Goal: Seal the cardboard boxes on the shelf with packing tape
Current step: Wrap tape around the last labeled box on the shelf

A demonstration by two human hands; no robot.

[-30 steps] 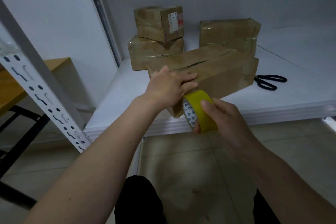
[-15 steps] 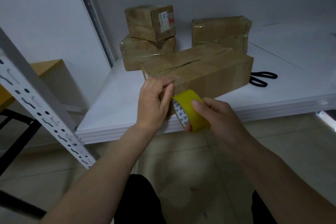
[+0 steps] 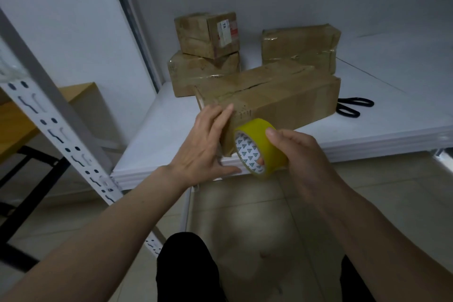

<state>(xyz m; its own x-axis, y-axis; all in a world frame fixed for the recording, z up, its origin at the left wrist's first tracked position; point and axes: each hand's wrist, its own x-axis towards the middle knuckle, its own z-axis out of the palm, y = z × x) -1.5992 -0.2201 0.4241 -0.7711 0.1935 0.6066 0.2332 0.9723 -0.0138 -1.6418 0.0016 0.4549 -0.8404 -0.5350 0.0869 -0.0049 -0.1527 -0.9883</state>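
White shelf, long box at its front edge — left hand flat on box end, right hand gripping tape roll; risk: tape wrinkling or peeling off if pressure slackens.

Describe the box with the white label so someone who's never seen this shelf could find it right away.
Look at the white shelf, toward its back left corner by the wall. Two cardboard boxes are stacked there, and the small labelled box is the upper one, sitting on the wider bottom box. It is the only box with a white sticker with red print on its side, and the only one resting on another box.
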